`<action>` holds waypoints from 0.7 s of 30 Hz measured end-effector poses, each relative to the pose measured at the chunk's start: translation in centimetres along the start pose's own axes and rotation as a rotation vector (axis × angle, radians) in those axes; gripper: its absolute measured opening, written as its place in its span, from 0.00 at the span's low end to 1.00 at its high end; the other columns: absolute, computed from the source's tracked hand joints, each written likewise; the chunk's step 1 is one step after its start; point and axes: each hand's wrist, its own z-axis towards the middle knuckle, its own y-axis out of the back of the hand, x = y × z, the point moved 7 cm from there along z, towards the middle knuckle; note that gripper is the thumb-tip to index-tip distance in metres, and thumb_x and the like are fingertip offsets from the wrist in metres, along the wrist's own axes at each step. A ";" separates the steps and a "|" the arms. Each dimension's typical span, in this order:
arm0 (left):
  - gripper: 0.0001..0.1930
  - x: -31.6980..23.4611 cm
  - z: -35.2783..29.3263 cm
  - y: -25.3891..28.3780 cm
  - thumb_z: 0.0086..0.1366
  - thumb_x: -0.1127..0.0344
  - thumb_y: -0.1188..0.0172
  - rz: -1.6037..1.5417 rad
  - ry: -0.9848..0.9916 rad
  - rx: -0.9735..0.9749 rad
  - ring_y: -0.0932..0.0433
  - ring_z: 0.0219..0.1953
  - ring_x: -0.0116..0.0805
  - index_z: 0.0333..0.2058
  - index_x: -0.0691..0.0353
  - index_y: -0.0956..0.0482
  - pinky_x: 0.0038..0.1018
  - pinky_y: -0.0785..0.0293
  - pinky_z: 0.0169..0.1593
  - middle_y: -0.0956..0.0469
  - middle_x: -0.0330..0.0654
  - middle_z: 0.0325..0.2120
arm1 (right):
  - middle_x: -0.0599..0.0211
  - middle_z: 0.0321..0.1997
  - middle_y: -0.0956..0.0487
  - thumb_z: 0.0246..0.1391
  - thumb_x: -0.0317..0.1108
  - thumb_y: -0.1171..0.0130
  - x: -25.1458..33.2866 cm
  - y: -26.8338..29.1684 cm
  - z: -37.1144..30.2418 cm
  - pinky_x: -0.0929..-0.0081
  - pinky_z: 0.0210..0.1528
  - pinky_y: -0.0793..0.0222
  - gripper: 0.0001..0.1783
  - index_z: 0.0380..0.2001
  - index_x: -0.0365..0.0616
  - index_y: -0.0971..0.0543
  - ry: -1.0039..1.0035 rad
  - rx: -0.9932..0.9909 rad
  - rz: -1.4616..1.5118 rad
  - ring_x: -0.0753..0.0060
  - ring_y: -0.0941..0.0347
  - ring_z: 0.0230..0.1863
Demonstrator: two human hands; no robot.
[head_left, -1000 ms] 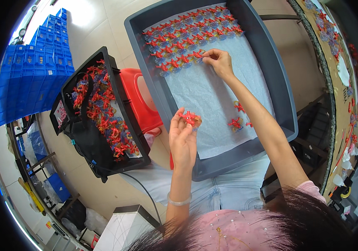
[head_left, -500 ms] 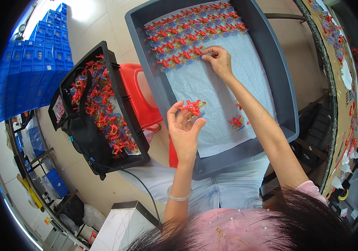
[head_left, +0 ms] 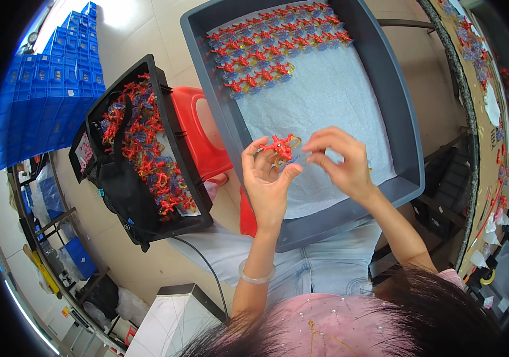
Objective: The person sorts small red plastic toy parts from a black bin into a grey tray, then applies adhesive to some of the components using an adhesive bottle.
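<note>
My left hand (head_left: pixel 268 184) is raised over the near left of a grey tray (head_left: pixel 410 143), its fingers curled around a small red toy figure (head_left: pixel 279 146) with clear yellow and blue parts. Just to the right, my right hand (head_left: pixel 345 162) has its fingers bent toward that figure, thumb and forefinger slightly apart, with nothing visible between them. White lining paper (head_left: pixel 326 95) covers the tray's bottom. Rows of similar red figures (head_left: pixel 266 76) on bluish clear bases fill the far part. Whatever lies under my right hand is mostly hidden.
Left of the tray, a black crate (head_left: pixel 165 113) holds a jumble of similar figures, with a black bag (head_left: pixel 125 199) over its near side. A red stool (head_left: pixel 186 131) stands between them. Blue crates (head_left: pixel 52 107) are stacked far left. A cluttered workbench (head_left: pixel 474 107) runs along the right.
My right hand has let go of a figure at the end of the nearest row and come back beside my left hand. The left hand still holds its figure, shifted slightly right.
</note>
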 end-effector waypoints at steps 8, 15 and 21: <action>0.35 0.4 -0.5 -0.9 0.51 0.77 0.27 -0.117 0.069 0.047 0.24 0.48 0.32 0.55 0.62 0.37 0.26 0.25 0.49 0.23 0.44 0.45 | 0.62 0.38 0.21 0.45 0.18 0.35 2.7 -1.4 -1.8 0.75 0.34 0.26 0.13 0.36 0.40 0.17 0.222 -0.154 -0.121 0.69 0.22 0.34; 0.36 -0.7 -1.1 -1.4 0.49 0.73 0.24 0.040 -0.012 0.057 0.26 0.45 0.29 0.55 0.62 0.35 0.24 0.26 0.47 0.24 0.41 0.44 | 0.62 0.36 0.20 0.47 0.18 0.36 -1.3 -1.6 -2.2 0.77 0.35 0.25 0.11 0.36 0.38 0.19 0.030 -0.093 0.231 0.72 0.21 0.35; 0.35 -0.2 -1.1 -1.7 0.50 0.70 0.24 0.083 0.006 0.116 0.29 0.41 0.26 0.56 0.62 0.32 0.23 0.29 0.40 0.26 0.40 0.45 | 0.69 0.38 0.19 0.58 0.24 0.40 -5.8 -3.5 -3.6 0.79 0.40 0.24 0.05 0.38 0.41 0.21 -0.539 -0.069 1.178 0.74 0.21 0.37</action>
